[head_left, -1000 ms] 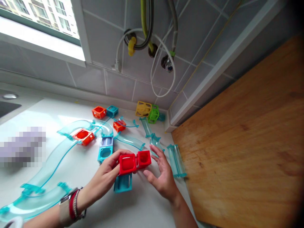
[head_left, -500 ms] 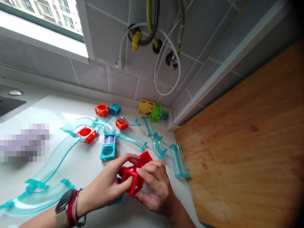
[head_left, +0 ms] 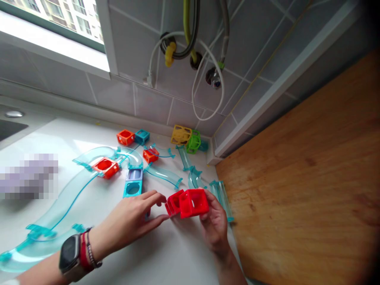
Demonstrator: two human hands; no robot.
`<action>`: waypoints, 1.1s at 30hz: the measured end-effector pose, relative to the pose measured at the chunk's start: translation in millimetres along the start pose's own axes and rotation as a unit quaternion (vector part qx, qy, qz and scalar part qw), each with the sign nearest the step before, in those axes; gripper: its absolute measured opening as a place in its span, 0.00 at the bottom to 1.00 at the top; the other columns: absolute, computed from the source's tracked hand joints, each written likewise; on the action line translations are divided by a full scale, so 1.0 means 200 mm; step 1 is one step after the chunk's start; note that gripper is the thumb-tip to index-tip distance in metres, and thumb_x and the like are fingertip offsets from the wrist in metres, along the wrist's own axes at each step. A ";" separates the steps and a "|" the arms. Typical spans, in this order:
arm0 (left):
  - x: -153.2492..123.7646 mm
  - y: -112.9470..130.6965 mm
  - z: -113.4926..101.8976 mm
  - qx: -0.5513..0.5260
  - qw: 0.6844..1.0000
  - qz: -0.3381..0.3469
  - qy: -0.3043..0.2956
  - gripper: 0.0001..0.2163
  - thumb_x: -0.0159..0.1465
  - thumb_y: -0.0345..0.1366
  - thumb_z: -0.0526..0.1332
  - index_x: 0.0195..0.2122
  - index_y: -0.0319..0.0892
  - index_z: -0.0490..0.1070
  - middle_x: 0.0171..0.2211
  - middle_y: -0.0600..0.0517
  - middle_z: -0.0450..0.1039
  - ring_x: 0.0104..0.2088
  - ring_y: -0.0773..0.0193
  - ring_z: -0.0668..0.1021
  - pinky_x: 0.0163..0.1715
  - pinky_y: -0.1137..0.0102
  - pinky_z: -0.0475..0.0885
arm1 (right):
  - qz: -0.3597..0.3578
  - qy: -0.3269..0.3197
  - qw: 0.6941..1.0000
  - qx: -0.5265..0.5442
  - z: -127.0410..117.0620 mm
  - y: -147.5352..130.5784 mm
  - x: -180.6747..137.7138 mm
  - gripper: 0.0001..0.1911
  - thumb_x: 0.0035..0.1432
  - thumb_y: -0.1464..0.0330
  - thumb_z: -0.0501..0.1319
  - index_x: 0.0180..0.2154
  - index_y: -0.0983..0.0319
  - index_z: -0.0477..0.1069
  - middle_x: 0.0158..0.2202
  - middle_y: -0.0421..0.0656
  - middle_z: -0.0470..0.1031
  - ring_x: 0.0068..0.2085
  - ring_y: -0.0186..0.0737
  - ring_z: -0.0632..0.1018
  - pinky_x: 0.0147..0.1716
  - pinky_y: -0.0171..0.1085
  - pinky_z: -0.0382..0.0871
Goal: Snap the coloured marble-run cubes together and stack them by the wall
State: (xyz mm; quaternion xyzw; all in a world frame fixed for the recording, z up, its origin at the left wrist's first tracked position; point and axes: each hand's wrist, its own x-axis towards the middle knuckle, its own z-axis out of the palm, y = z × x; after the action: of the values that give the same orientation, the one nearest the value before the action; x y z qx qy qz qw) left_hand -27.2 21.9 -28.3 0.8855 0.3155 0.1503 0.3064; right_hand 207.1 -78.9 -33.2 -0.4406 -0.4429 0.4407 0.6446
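Two red cube blocks (head_left: 194, 202), open-framed and joined end to end, are held above the white counter. My right hand (head_left: 216, 223) grips the right-hand cube from its right side, fingers behind it and thumb below. At the left end of the pair, the thumb and fingertips of my left hand (head_left: 139, 211) pinch the edge; a wide gap shows between thumb and palm. Just beyond my left hand stands a teal cube block (head_left: 132, 189) with a lavender block (head_left: 135, 174) behind it. A curved clear-teal track (head_left: 163, 175) lies past the red cubes.
Connected teal track (head_left: 68, 194) runs along the left, through an orange-red block (head_left: 106, 168). Loose track pieces (head_left: 221, 198) lie beside a wooden board (head_left: 297, 178) on the right. Yellow blocks (head_left: 181, 135) and a green block (head_left: 194, 141) stand by the tiled wall. A blurred patch covers something far left.
The red cubes have turned and moved right, one cube now facing up with its opening showing. My right hand has shifted to their right side; my left grip has moved to the left edge.
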 end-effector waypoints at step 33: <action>0.08 0.09 -0.03 -0.098 0.994 0.011 0.044 0.21 0.67 0.46 0.66 0.59 0.48 0.71 0.56 0.47 0.78 0.54 0.50 0.80 0.55 0.61 0.74 | -0.041 -0.064 0.973 -0.216 -0.03 0.10 0.06 0.29 0.64 0.57 0.68 0.64 0.55 0.70 0.64 0.52 0.71 0.63 0.53 0.74 0.63 0.51 0.70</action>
State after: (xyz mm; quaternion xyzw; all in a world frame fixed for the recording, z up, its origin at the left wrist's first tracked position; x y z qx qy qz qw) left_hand -9.3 24.0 -12.2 0.8468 0.3030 0.2229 0.3760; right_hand 212.6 -63.2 -52.0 -0.5219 -0.5857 0.3347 0.5221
